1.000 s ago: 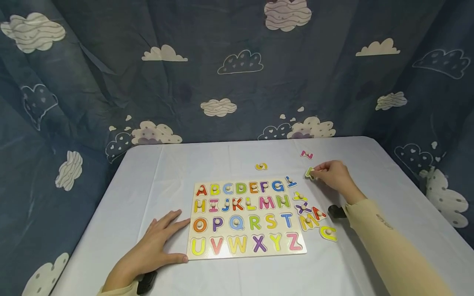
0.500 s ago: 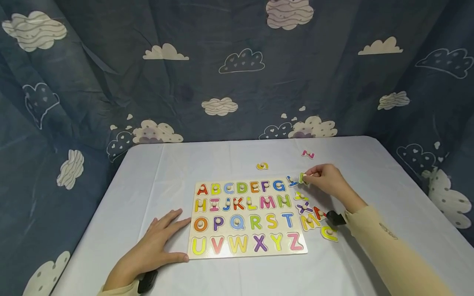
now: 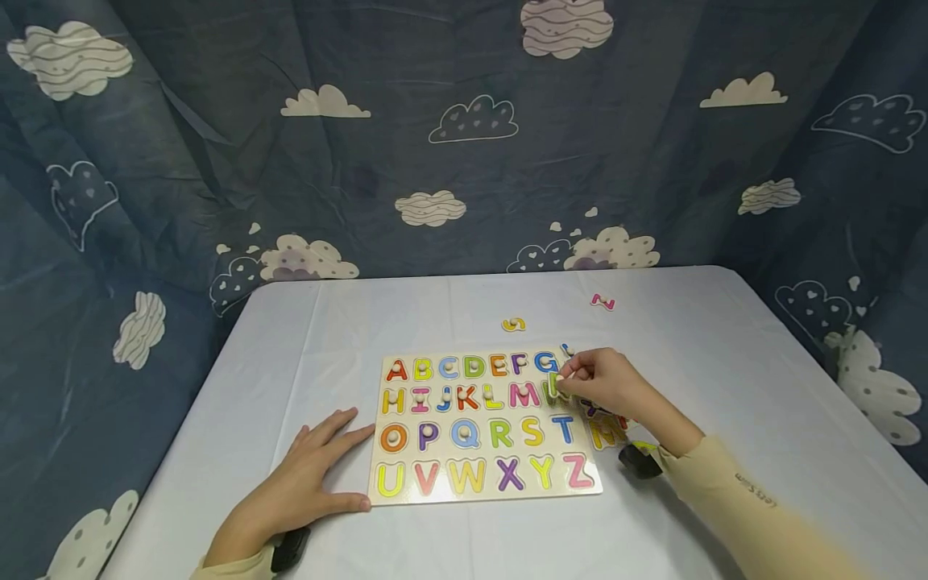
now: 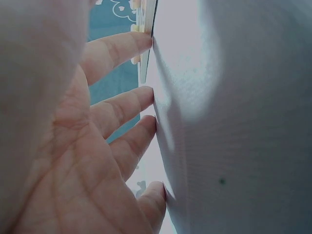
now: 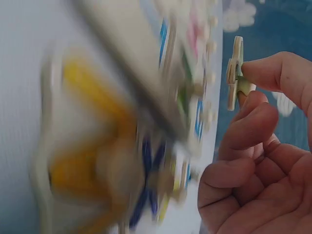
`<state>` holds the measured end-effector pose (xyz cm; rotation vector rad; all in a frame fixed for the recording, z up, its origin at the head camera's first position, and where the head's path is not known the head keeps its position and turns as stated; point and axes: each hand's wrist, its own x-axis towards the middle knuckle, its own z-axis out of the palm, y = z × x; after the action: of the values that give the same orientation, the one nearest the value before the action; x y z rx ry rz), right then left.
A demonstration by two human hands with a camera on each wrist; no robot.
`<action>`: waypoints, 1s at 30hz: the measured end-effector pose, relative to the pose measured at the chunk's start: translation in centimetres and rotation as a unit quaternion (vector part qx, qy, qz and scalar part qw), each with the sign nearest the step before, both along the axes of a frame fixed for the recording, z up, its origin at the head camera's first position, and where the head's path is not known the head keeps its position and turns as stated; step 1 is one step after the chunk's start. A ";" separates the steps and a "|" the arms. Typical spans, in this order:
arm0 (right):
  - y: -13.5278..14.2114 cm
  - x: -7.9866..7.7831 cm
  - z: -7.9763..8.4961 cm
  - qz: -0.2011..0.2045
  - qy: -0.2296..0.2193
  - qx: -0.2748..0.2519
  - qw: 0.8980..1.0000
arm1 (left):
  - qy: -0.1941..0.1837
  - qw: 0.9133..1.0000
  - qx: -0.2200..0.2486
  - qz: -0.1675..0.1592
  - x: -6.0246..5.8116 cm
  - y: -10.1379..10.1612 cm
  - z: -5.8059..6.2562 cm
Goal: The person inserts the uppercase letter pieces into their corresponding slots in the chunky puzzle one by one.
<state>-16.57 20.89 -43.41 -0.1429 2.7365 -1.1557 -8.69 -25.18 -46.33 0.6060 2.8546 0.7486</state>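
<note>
Backdrop: dark blue curtain [image 3: 362, 177], cloud-printed. Table: white cloth [image 3: 348, 322]. Alphabet board [image 3: 444, 453]: near the middle. Right hand [image 3: 609, 385]: pinching a green letter piece [image 3: 553, 385] over the board's far right part. Left hand [image 3: 300, 483]: fingers spread, at the board's left edge. Risks, judged: slight pinch could let the piece twist or drop; low black wrist device [image 3: 640, 462] could sweep the loose yellow M [image 3: 607, 435].

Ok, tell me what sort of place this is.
Probably a curtained-off play or filming corner indoors, though the wider room is out of view: a cloud-print curtain hangs behind a white-covered table, and an alphabet puzzle lies on it.
</note>
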 end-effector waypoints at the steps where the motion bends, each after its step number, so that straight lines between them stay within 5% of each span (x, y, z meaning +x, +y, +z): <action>1: -0.4 0.3 0.0 0.004 -0.003 -0.008 1.000 | -0.001 1.000 0.000 -0.001 0.0 0.0 0.0; 19: -6.6 2.4 -0.8 0.106 -0.022 -0.027 0.994 | 0.005 1.000 -0.002 -0.002 0.0 0.0 -0.1; 30: -8.4 2.7 -1.2 0.116 -0.021 -0.006 0.993 | 0.005 1.000 0.001 0.000 -0.1 -0.1 -0.1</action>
<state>-13.87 12.48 -44.58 -0.4205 2.5924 -1.0962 -8.78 -25.24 -46.46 0.6113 2.8638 0.7499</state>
